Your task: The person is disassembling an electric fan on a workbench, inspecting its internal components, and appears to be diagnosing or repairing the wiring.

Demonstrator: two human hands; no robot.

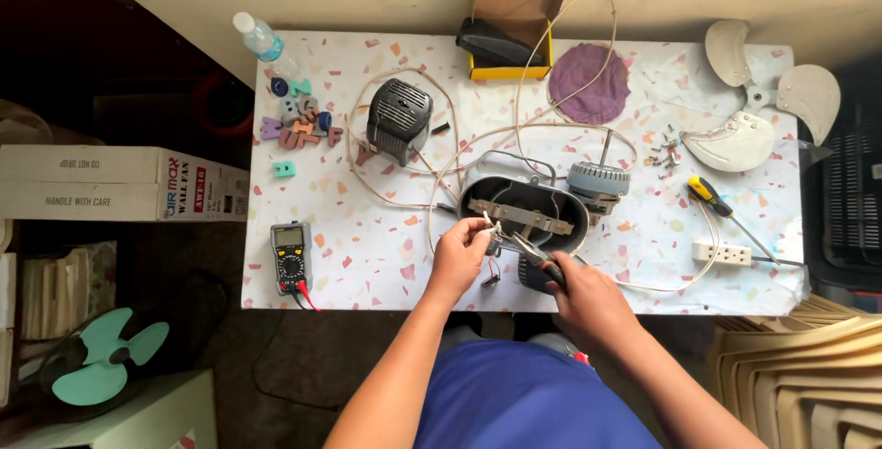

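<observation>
One multimeter (291, 259), one screwdriver (715, 201), one bottle (259, 39), two hands (459, 256)

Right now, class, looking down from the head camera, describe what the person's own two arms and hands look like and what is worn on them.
The left hand and right hand are bare, without gloves, rings or a watch that I can make out. Both forearms are uncovered to the frame edge; no sleeves show. A blue garment covers the lap.
</observation>
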